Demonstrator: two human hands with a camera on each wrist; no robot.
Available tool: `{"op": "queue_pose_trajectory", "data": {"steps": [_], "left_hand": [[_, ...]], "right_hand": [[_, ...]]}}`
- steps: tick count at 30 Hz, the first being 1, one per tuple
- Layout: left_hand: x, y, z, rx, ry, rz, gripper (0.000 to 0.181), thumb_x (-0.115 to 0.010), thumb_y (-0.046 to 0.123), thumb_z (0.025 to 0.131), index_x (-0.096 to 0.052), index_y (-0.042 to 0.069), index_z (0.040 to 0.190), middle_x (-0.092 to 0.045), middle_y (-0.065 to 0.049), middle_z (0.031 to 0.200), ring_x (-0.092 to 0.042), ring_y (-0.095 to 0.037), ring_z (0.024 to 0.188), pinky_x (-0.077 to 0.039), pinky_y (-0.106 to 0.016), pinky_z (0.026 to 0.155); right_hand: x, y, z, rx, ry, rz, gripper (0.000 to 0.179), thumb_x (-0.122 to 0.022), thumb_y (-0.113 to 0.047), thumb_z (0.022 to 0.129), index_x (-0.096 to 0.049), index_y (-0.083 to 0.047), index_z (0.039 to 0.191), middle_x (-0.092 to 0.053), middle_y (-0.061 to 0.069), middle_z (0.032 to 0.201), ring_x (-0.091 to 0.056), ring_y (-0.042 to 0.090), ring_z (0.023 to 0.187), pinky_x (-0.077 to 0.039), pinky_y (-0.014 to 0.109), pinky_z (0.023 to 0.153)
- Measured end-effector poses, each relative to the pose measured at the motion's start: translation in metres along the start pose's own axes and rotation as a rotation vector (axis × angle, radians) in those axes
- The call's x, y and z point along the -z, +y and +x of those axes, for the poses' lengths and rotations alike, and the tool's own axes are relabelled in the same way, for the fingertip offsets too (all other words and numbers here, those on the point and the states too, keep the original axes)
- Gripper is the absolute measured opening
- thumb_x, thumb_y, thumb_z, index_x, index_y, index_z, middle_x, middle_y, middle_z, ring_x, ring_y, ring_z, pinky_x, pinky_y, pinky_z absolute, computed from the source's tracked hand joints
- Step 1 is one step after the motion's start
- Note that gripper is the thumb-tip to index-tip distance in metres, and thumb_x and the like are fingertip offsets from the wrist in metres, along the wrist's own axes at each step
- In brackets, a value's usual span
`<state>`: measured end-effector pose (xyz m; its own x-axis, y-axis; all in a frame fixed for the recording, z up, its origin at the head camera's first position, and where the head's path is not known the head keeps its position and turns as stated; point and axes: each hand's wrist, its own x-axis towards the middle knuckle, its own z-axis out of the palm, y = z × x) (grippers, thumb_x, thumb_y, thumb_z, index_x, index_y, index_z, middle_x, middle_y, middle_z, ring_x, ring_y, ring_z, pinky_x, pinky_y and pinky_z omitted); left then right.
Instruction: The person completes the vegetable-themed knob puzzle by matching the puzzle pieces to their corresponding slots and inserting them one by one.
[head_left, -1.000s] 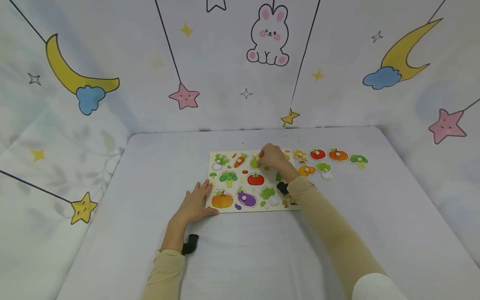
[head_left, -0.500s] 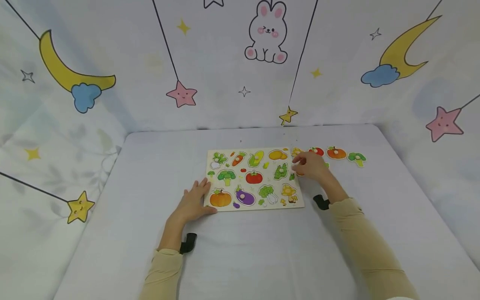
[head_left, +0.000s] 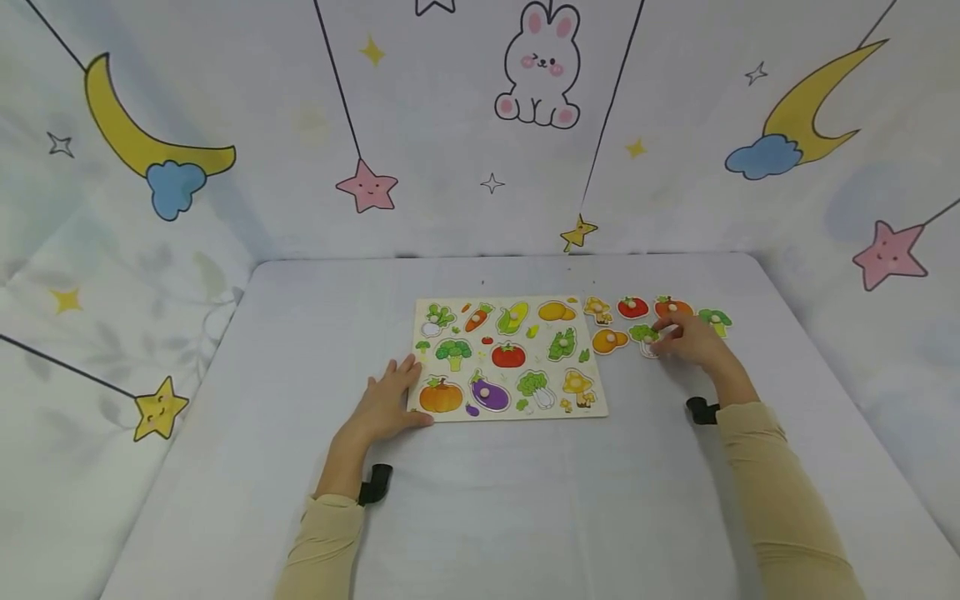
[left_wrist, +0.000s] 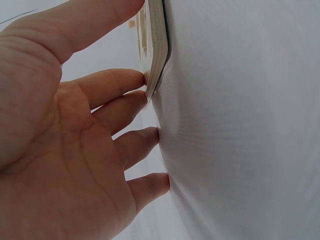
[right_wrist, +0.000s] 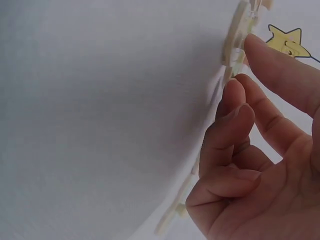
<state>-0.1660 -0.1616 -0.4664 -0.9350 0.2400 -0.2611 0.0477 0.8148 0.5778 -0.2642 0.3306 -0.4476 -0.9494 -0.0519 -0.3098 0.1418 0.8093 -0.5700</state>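
Right hand (head_left: 693,340) is now shifted rightward from the right edge of the vegetable puzzle board (head_left: 536,360) to the loose bok choy piece (head_left: 642,332) on the table (head_left: 495,500) | thumb and index narrowly apart; can't tell if pinching | left hand (head_left: 386,402) spread at board's near-left corner, presumably steadying it | pumpkin piece (head_left: 670,305) just beyond right hand

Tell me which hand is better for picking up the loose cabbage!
Probably the right hand: it is right at the loose cabbage. The left hand is farther off, resting against the left edge of the board.
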Motion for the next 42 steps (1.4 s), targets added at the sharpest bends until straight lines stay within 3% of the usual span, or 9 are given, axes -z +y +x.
{"op": "queue_pose_trajectory", "data": {"steps": [10, 19, 29, 35, 42], "left_hand": [[-0.002, 0.0, 0.001, 0.006, 0.003, 0.01, 0.092, -0.079, 0.029, 0.081, -0.029, 0.003, 0.153, -0.016, -0.012, 0.164, -0.006, -0.041, 0.151, -0.002, -0.064, 0.119], [0.0, 0.0, 0.001, -0.001, 0.008, 0.004, 0.092, -0.079, 0.03, 0.081, -0.029, 0.003, 0.153, -0.016, -0.013, 0.163, -0.006, -0.041, 0.15, -0.003, -0.065, 0.118], [-0.002, -0.001, 0.001, -0.011, 0.0, 0.012, 0.091, -0.079, 0.03, 0.081, -0.029, 0.002, 0.152, -0.017, -0.014, 0.163, -0.007, -0.043, 0.15, -0.004, -0.067, 0.117], [-0.002, -0.001, 0.002, 0.001, -0.005, 0.02, 0.092, -0.079, 0.03, 0.081, -0.029, 0.004, 0.153, -0.016, -0.012, 0.164, -0.007, -0.041, 0.151, -0.003, -0.065, 0.118], [-0.002, 0.0, 0.002, -0.01, 0.015, 0.002, 0.091, -0.08, 0.027, 0.079, -0.031, 0.002, 0.152, -0.019, -0.015, 0.163, -0.008, -0.043, 0.15, -0.004, -0.066, 0.118]], "right_hand": [[-0.002, -0.001, 0.009, 0.034, -0.028, -0.026, 0.038, -0.069, -0.016, 0.088, -0.056, 0.002, 0.119, -0.055, 0.012, 0.093, -0.05, 0.026, 0.087, -0.04, 0.03, 0.069], [-0.004, -0.009, 0.011, 0.022, -0.04, -0.034, 0.028, -0.067, -0.018, 0.09, -0.059, 0.001, 0.11, -0.062, 0.015, 0.099, -0.052, 0.028, 0.092, -0.042, 0.03, 0.071], [-0.006, -0.009, 0.004, 0.021, -0.003, -0.017, 0.029, -0.066, -0.018, 0.091, -0.062, 0.002, 0.113, -0.061, 0.017, 0.105, -0.051, 0.03, 0.095, -0.044, 0.033, 0.076], [-0.021, -0.04, -0.013, 0.086, 0.024, -0.009, 0.023, -0.069, -0.018, 0.09, -0.064, -0.003, 0.108, -0.058, 0.011, 0.089, -0.051, 0.026, 0.084, -0.042, 0.03, 0.067], [-0.061, -0.083, -0.027, 0.245, -0.04, -0.043, 0.012, -0.072, -0.013, 0.087, -0.067, -0.009, 0.098, -0.056, 0.004, 0.081, -0.049, 0.02, 0.078, -0.04, 0.026, 0.062]]}}
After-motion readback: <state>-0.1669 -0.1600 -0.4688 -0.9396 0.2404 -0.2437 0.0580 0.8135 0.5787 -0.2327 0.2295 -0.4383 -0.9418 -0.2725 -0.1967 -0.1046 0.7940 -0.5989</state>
